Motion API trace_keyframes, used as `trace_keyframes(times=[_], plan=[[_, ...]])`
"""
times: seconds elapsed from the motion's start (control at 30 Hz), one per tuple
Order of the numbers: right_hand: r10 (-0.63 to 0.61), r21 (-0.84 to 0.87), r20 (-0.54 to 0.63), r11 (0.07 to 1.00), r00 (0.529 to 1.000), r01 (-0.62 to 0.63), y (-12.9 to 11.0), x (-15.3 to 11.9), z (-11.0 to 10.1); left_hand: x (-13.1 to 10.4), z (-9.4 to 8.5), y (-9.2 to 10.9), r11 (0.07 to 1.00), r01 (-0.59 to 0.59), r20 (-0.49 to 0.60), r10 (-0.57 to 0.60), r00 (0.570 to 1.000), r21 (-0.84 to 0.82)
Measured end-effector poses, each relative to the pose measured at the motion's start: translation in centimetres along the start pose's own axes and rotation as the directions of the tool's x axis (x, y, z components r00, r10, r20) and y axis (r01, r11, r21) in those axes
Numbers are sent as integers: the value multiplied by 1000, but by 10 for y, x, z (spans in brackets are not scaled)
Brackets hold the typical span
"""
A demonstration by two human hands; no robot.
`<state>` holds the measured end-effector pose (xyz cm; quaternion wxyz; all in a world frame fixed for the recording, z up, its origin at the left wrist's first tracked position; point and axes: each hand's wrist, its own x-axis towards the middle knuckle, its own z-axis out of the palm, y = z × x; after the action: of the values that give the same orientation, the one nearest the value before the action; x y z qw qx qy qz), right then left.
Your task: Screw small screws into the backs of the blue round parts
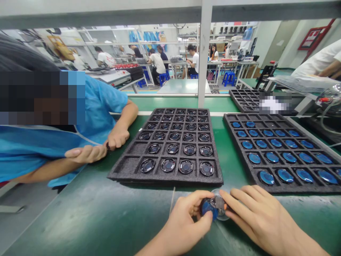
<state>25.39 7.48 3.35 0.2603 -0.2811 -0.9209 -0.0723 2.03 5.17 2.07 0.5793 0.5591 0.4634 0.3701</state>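
Left hand (183,220) pinches glossy blue round part (206,209); right hand (255,213) grips clear round plastic piece (223,217) alongside, apparently steadying both. Held over green counter (106,213), near dark grey foam tray (165,180), presumably for easy reach.

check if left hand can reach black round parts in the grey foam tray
Likely yes: black round parts lie uncovered just beyond the left hand, though it holds a shiny blue disc.

Left grip (190,217), right grip (255,209) and forearms (301,236) are bare.
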Motion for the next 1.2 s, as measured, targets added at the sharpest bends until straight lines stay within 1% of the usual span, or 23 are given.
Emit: trace_keyframes(times=[0.23, 0.4, 0.53, 0.6, 0.67, 0.73, 0.83, 0.87, 0.93, 1.0, 1.03, 1.13, 1.2], plan=[[2, -15, 8, 1000, 1000, -2, 0, 0, -1, 0, 0, -3, 1000, 13, -25, -13, 1000, 18], [-4, -23, 14, 1000, 1000, 4, 0, 1, -1, 0, -2, -1, 999, 32, -13, -32, 999, 28], [-13, -34, 11, 999, 1000, 13, 0, 0, 0, 1, -1, 0, 1000, 10, -15, -10, 1000, 29], [-16, -37, 4, 999, 1000, 16, 0, 0, 1, 1, 0, 0, 1000, 6, -17, -6, 1000, 16], [-21, -40, 1, 999, 1000, 21, -1, 0, 1, 1, 1, -2, 999, 30, -9, -30, 999, -13], [-25, -45, -4, 999, 1000, 25, -2, 0, -2, 2, 1, -6, 997, 69, 0, -69, 998, -41], [-49, -33, -50, 998, 998, 47, -2, 0, -13, 4, -2, -11, 990, 127, -49, -130, 990, -60], [-43, -29, -69, 999, 997, 41, 0, -1, -18, 4, -2, -12, 987, 143, -67, -148, 987, -71], [6, -36, -82, 999, 997, -9, 5, -4, -25, 4, -4, -12, 981, 160, -86, -170, 982, -111], [66, -60, -51, 996, 997, -69, 11, -8, -27, 3, -3, -9, 978, 152, -91, -166, 982, -145], [78, -67, -26, 995, 997, -79, 13, -10, -26, 3, -3, -8, 978, 144, -92, -159, 983, -153], [62, -51, 38, 997, 997, -60, 17, -14, -17, 2, -3, -4, 980, 128, -84, -142, 986, -152], [59, -18, 51, 998, 997, -59, 15, -13, -12, 2, -4, -4, 981, 125, -86, -139, 987, -152]])
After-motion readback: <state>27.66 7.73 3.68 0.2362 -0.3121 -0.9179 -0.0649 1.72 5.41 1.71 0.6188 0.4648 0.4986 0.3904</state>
